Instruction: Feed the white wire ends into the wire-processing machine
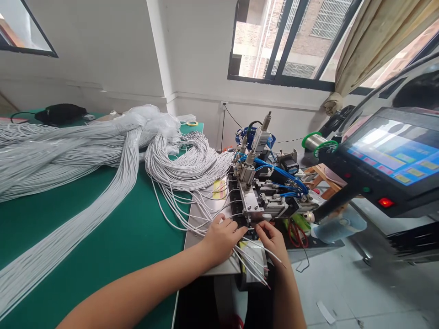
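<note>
My left hand (222,238) is closed around several thin white cables (252,262), its thumb and fingers at the near end of the machine (252,198). The loose cable ends come out below the hand and fan toward me over a pale plate. Facing it, my right hand (272,237) pinches at a short piece of white cable (251,228) that spans the gap between the fingertips, just under the metal head. Exactly where the right fingertips meet the cable is too small to tell. The cables' other lengths run back left to a coiled bundle (192,164).
Long white cable bundles (113,183) cover much of the green table (151,274). At the right, a touchscreen panel (394,155) with a red lit button hangs on an arm. A wire spool (317,144) and blue air hoses (291,176) sit around the machine.
</note>
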`<state>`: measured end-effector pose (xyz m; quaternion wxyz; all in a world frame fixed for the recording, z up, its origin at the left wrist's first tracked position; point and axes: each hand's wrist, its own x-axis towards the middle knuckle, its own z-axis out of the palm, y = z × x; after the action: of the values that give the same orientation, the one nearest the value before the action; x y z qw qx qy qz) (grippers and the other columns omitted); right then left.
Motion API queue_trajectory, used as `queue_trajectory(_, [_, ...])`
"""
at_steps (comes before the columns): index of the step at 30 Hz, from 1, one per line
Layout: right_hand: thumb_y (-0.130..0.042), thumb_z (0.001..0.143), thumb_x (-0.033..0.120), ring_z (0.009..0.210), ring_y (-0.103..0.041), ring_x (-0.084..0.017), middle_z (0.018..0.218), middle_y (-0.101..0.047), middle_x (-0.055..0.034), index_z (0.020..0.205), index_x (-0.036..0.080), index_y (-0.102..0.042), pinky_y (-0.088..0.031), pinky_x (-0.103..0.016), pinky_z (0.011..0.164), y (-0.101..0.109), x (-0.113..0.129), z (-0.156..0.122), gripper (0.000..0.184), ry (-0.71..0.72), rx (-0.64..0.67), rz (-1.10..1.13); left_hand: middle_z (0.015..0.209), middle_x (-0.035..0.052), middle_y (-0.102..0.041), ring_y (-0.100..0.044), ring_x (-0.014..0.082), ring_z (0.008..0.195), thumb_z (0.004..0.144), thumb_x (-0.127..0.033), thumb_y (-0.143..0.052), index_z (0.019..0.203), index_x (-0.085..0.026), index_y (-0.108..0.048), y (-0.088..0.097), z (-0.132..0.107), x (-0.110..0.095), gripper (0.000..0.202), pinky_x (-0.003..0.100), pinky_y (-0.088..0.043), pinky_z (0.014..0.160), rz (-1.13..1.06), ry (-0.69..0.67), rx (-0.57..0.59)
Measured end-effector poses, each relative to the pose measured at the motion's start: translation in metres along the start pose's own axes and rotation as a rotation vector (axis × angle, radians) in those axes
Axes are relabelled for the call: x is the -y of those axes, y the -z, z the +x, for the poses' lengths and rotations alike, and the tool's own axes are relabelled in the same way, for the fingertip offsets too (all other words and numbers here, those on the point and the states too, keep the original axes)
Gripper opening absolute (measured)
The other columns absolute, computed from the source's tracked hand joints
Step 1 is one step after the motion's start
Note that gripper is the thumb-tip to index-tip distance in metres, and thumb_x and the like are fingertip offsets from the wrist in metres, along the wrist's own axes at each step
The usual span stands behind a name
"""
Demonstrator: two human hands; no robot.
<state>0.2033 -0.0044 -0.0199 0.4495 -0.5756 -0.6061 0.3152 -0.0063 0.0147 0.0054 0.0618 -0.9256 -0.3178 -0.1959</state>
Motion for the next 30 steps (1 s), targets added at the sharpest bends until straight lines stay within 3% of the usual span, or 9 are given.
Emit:
queue_trajectory(8, [-0.056,0.083,0.047,0.056,-0.036,-0.013,0.059,-0.04,0.0039,0.064,0.019,-0.049,-0.029,-0.025,0.054,-0.001,-0.01,0.006,0.034,-0.083,0.107,0.221,0.091,0.0034,-0.062,-0.057,0.02,0.084,0.077,-0.012,-0.051,0.124,-0.025,-0.052,0.002,0.001,0.0,0.049,0.041,-0.031,0.087,-0.002,-0.009,0.048])
queue_trajectory(13, [-0.059,0.078,0.052,0.053,-0.031,-0.012,0.054,-0.036,0.0049,0.06,0.02,-0.048,-0.026,-0.025,0.051,-0.005,-0.012,0.006,0.039,-0.131,0.067,0.276,0.089,0.0033,-0.062,-0.058,0.0193,0.082,0.079,-0.013,-0.051,0.124,-0.025,-0.053,0.003,0.002,0.0,0.047,0.04,-0.031,0.087,0.002,-0.017,0.042])
queue_trajectory(19, [-0.061,0.079,0.048,0.055,-0.034,-0.013,0.057,-0.039,0.004,0.059,0.02,-0.048,-0.028,-0.025,0.052,-0.01,-0.009,-0.002,0.037,-0.079,-0.056,0.267,0.085,0.0022,-0.063,-0.059,0.018,0.077,0.082,-0.014,-0.049,0.122,-0.024,-0.052,0.003,0.001,0.0,0.041,0.041,-0.031,0.088,-0.017,-0.028,0.024])
queue_trajectory(30, [-0.062,0.078,0.055,0.051,-0.03,-0.011,0.056,-0.037,0.0055,0.063,0.02,-0.048,-0.027,-0.023,0.048,-0.01,-0.016,0.0,0.04,-0.18,0.056,0.378,0.086,0.0029,-0.063,-0.059,0.0195,0.078,0.076,-0.013,-0.053,0.127,-0.024,-0.047,0.0,0.003,0.002,0.052,0.041,-0.033,0.085,-0.052,-0.021,0.123])
